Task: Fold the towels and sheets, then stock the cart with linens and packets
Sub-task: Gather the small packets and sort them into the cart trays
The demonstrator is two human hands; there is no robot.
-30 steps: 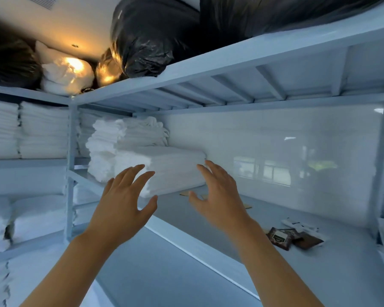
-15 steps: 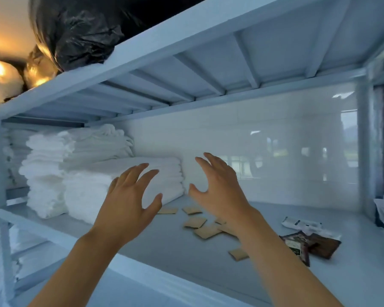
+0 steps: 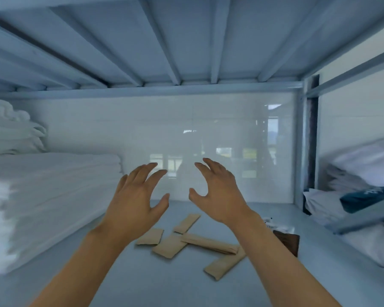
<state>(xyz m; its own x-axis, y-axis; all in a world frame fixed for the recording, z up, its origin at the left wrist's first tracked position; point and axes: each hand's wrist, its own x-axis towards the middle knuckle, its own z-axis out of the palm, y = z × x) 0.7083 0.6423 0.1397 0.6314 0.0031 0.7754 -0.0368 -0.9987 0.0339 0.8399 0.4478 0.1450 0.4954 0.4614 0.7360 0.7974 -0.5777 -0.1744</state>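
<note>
I have both hands raised inside the shelf (image 3: 124,282) bay: my left hand (image 3: 133,204) and right hand (image 3: 220,196) hover above the tan packets (image 3: 186,238), each grip spread wide and holding nothing. The packets lie loose and overlapping on the shelf board, below and between the hands.

The risk I see is a clumsy scoop: they are flat and light, so a fast grab may slide some toward the shelf's front edge or leave one behind. The dark sachet (image 3: 286,240), just right of the packets and half hidden by my right forearm, could get swept along.

The folded white linens (image 3: 53,196) sit stacked left of the packets; an elbow brushing them could topple the stack. Right of the packets, in the next bay, lie what look like pillows (image 3: 364,167), though blur makes that uncertain.
</note>
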